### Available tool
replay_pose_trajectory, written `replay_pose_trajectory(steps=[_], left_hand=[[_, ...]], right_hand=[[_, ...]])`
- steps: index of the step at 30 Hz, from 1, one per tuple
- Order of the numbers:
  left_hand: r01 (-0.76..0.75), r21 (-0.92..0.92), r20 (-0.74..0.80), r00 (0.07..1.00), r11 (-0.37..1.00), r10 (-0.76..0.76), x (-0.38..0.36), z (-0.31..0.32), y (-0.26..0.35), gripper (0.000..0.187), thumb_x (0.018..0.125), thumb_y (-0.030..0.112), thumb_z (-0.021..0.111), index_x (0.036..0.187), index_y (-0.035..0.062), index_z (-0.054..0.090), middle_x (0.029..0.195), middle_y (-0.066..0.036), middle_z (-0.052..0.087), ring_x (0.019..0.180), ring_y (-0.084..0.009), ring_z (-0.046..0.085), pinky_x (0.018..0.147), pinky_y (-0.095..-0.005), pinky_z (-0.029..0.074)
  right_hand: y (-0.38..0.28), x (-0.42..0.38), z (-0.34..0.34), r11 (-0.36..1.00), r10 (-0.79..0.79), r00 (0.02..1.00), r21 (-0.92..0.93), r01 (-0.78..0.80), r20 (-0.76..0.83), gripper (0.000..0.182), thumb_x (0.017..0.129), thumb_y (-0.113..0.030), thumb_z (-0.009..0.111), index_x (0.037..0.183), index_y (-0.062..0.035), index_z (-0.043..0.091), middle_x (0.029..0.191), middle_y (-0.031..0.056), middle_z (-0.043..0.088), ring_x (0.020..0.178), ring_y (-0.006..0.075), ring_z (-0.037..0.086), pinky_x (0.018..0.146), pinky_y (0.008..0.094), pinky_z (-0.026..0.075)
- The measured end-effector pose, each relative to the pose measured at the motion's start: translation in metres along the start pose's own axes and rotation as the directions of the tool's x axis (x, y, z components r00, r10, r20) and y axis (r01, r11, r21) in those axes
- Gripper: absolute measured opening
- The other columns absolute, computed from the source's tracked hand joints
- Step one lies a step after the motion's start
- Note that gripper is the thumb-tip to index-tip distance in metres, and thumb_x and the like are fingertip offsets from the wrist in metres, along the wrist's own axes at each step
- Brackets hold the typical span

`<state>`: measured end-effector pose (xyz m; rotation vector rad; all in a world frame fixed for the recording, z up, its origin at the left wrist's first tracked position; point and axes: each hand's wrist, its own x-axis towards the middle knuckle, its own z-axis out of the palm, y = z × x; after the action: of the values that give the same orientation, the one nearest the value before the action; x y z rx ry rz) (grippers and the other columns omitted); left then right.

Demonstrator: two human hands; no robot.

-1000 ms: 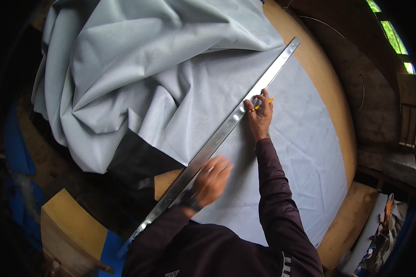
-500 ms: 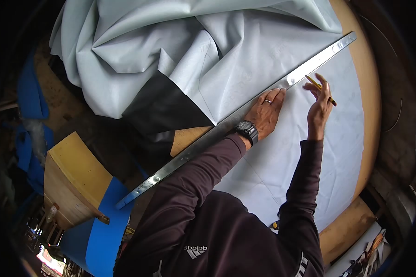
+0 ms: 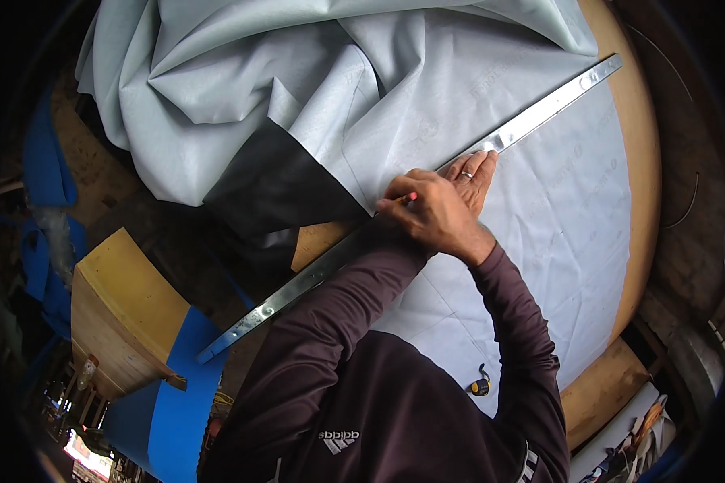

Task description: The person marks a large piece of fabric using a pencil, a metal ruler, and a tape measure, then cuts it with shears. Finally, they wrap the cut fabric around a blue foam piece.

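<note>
A long metal straightedge (image 3: pixel 552 105) lies diagonally across pale grey sheet material (image 3: pixel 564 217). My left hand (image 3: pixel 479 179), with a ring on one finger, lies stretched over the straightedge and presses on it. Crossed over my left wrist, my right hand (image 3: pixel 447 217) is closed around a pencil (image 3: pixel 410 198) with a red end. The pencil's tip is hidden. It is near the straightedge's upper edge, where a corner of the sheet folds over to its black side (image 3: pixel 278 181). Thin drawn lines show on the sheet below my hands.
Loose folds of the sheet (image 3: pixel 234 80) heap up at the upper left. A tape measure (image 3: pixel 480 386) lies near my body. The wooden table edge (image 3: pixel 640 177) curves along the right. At lower left stand a yellow-topped wooden piece (image 3: pixel 137 282) and blue material (image 3: pixel 177 402).
My right hand has swung left with the pencil, from the right part of the straightedge across my left wrist. My left hand and the straightedge have stayed in place. The tape measure is now fully visible.
</note>
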<state>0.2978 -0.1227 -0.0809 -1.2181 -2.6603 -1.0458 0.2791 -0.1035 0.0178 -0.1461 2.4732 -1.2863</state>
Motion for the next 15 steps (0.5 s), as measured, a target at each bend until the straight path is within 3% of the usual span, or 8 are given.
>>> replay_pose_trajectory(steps=[4,7,8,9,10,12,14,15], left_hand=[[-0.084,0.175,0.085,0.994,0.981,0.070,0.007,-0.035,0.004,0.059,0.092,0.011,0.054,0.149,-0.0041,0.048,0.153,-0.009,0.048,0.140,-0.0260,0.047,0.117,-0.0394,0.038],[0.004,-0.053,0.064,0.998,0.999,-0.001,-0.004,-0.005,-0.002,0.060,0.093,0.014,0.050,0.149,-0.0044,0.049,0.160,-0.009,0.044,0.143,-0.0240,0.045,0.115,-0.0370,0.039],[-0.113,0.147,0.076,0.992,0.983,0.103,0.003,-0.016,-0.005,0.058,0.093,0.016,0.049,0.148,-0.0028,0.052,0.159,-0.010,0.046,0.143,-0.0238,0.046,0.116,-0.0375,0.039],[-0.166,0.216,0.158,0.978,0.962,0.133,0.010,-0.043,-0.002,0.057,0.092,0.016,0.053,0.147,-0.0014,0.055,0.155,-0.012,0.050,0.141,-0.0249,0.048,0.115,-0.0391,0.040],[-0.036,0.020,0.162,0.986,0.999,0.032,0.007,-0.036,-0.004,0.057,0.092,0.015,0.054,0.147,-0.0013,0.054,0.153,-0.013,0.051,0.141,-0.0258,0.049,0.115,-0.0398,0.040],[0.250,-0.346,0.252,0.953,0.905,-0.167,-0.010,-0.007,-0.010,0.058,0.091,0.012,0.056,0.147,-0.0011,0.054,0.150,-0.014,0.053,0.140,-0.0276,0.049,0.115,-0.0414,0.041],[-0.087,0.070,0.298,0.953,0.994,0.062,-0.003,-0.016,-0.004,0.058,0.091,0.007,0.053,0.149,-0.0038,0.051,0.153,-0.015,0.050,0.141,-0.0298,0.047,0.119,-0.0425,0.038],[-0.085,0.066,0.260,0.964,0.994,0.065,0.004,-0.025,0.000,0.059,0.091,0.006,0.053,0.149,-0.0046,0.049,0.156,-0.015,0.047,0.143,-0.0293,0.045,0.120,-0.0424,0.036]], right_hand=[[-0.001,0.004,0.010,0.999,0.038,0.997,-0.038,-0.035,0.066,0.022,0.092,-0.025,0.074,0.097,-0.0034,0.071,0.086,0.0193,0.067,0.087,0.0374,0.068,0.081,0.0460,0.054],[0.009,0.004,0.003,0.980,-0.099,0.995,-0.169,0.103,0.031,0.023,0.089,-0.029,0.075,0.093,-0.0071,0.072,0.085,0.0199,0.067,0.089,0.0372,0.068,0.082,0.0480,0.055],[0.009,0.006,-0.006,0.960,-0.142,0.990,-0.242,0.143,0.023,0.023,0.088,-0.031,0.075,0.092,-0.0085,0.073,0.085,0.0200,0.067,0.090,0.0367,0.069,0.083,0.0481,0.055],[0.019,0.008,-0.017,0.954,-0.136,0.990,-0.266,0.137,0.023,0.021,0.087,-0.029,0.075,0.091,-0.0090,0.073,0.084,0.0182,0.067,0.090,0.0356,0.069,0.083,0.0471,0.055],[0.028,0.009,-0.027,0.948,-0.130,0.991,-0.289,0.132,0.024,0.019,0.086,-0.027,0.076,0.090,-0.0095,0.073,0.083,0.0164,0.068,0.091,0.0345,0.069,0.084,0.0462,0.055],[0.057,0.020,-0.070,0.951,-0.100,0.995,-0.293,0.103,0.024,0.017,0.086,-0.022,0.078,0.089,-0.0067,0.071,0.086,0.0137,0.069,0.093,0.0338,0.067,0.085,0.0452,0.054],[0.081,0.022,-0.136,0.959,-0.005,1.000,-0.282,0.005,-0.002,0.016,0.088,-0.021,0.077,0.091,-0.0064,0.072,0.088,0.0127,0.071,0.090,0.0311,0.070,0.081,0.0423,0.056],[0.094,0.022,-0.168,0.969,0.114,0.991,-0.214,-0.126,-0.065,0.015,0.090,-0.024,0.073,0.092,-0.0093,0.074,0.081,0.0122,0.073,0.080,0.0287,0.072,0.075,0.0388,0.058]])
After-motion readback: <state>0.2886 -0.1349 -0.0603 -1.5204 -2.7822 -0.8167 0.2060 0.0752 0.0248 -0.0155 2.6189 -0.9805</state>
